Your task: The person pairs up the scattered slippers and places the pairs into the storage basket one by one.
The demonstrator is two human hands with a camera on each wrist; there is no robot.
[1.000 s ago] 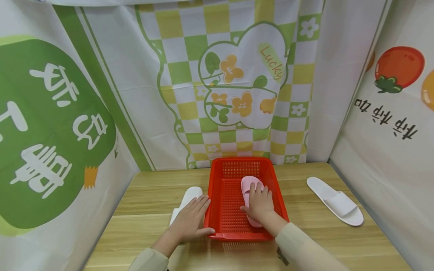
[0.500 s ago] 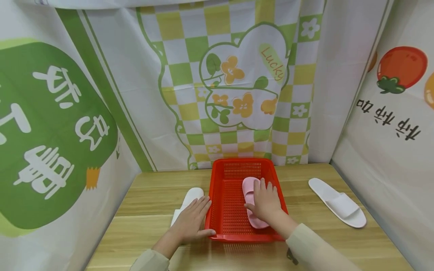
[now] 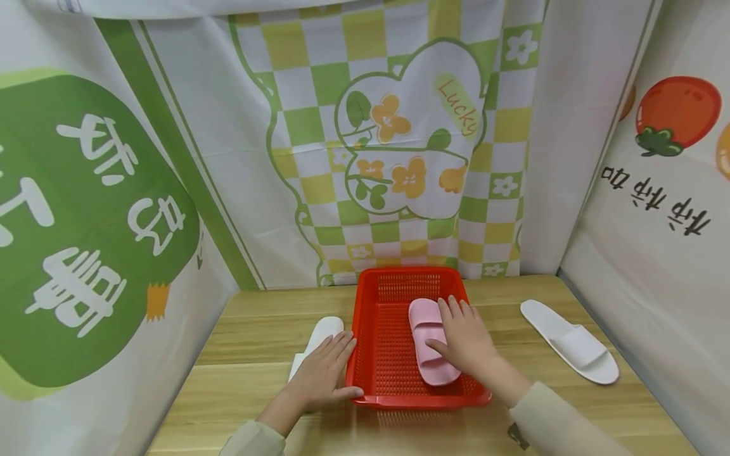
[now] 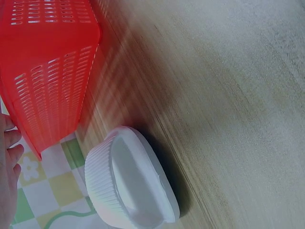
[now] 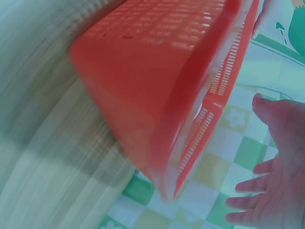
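A red plastic basket (image 3: 422, 401) with perforated walls stands on the table, holding a pink slipper (image 3: 422, 330) along its right side. My left hand (image 3: 320, 375) rests its straight fingers along the basket's left rim, thumb at the near corner. Over the basket's right rim is my right hand (image 3: 469, 335), fingers spread and holding nothing; the right wrist view also shows this hand (image 5: 281, 176) above the rim. It hides part of the slipper's right edge in the head view. A white slipper (image 3: 324, 330) lies left of the basket, partly behind my left hand.
Another white slipper (image 3: 573, 345) lies at the right of the wooden table (image 3: 256, 316). Printed curtains hang at the back (image 3: 410, 240), left and right of the table.
My right hand has lifted off the pink slipper and moved right, toward the basket's right rim. More of the slipper shows now. My left hand has stayed at the left rim.
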